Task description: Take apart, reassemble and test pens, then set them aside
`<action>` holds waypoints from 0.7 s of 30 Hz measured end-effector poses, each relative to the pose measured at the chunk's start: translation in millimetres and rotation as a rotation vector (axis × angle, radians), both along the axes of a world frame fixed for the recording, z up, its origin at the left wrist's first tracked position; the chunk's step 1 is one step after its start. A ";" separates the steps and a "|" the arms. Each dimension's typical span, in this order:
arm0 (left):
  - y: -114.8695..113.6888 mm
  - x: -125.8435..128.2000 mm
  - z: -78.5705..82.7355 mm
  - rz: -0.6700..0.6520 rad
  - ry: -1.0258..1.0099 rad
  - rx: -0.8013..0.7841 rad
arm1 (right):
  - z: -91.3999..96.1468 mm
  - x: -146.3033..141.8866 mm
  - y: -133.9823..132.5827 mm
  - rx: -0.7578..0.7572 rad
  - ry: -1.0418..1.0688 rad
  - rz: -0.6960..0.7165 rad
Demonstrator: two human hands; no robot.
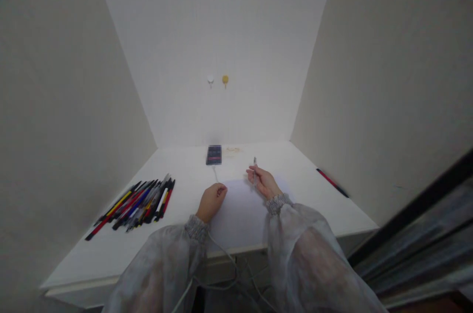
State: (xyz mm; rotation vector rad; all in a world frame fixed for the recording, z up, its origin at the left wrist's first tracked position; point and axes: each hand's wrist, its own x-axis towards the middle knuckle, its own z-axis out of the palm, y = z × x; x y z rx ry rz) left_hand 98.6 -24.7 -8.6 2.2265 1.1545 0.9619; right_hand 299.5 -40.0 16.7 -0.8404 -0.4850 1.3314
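My right hand (263, 181) rests on the white table (303, 190) near its middle, fingers closed round a thin pen (254, 167) that points away from me. My left hand (212, 201) lies beside it as a loose fist, knuckles up; what it holds, if anything, is hidden. A sheet of white paper (240, 204) lies under and between the two hands. Both arms wear pale translucent sleeves.
A row of several pens (138, 202) in red, black, blue and yellow lies on the table's left. A dark phone (214, 155) with a white cable lies at the back. A single red and black pen (331, 182) lies by the right wall.
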 end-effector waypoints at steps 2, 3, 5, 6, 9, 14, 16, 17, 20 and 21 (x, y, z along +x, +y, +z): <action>0.0 -0.4 -0.3 -0.019 0.044 -0.007 | 0.5 -0.9 -3.5 -0.006 -0.103 0.031; 0.1 -0.5 -0.3 -0.032 0.064 -0.008 | 1.3 -1.7 -5.4 0.012 -0.159 0.044; 0.2 -0.5 0.1 -0.045 0.100 -0.017 | 3.8 -3.3 -9.0 0.041 -0.290 0.048; 0.0 -0.4 0.7 -0.051 0.109 -0.026 | 5.4 -3.4 -10.9 0.057 -0.365 0.046; -1.3 -0.2 3.1 -0.052 0.112 -0.054 | 9.2 3.9 -17.2 0.051 -0.706 0.002; -1.4 0.1 4.6 -0.055 0.112 -0.057 | 7.9 51.9 -38.8 -0.116 -1.139 -0.169; -0.2 0.3 3.8 -0.058 0.128 -0.057 | 5.7 77.2 -53.1 -0.187 -1.244 -0.244; 0.4 0.4 3.2 -0.057 0.138 -0.057 | 4.4 88.9 -61.0 -0.224 -1.297 -0.284; 1.7 0.3 1.6 -0.060 0.159 -0.047 | -0.4 115.9 -84.2 -0.330 -1.430 -0.392; 1.9 0.2 1.2 -0.060 0.164 -0.046 | -2.5 122.1 -90.8 -0.364 -1.458 -0.416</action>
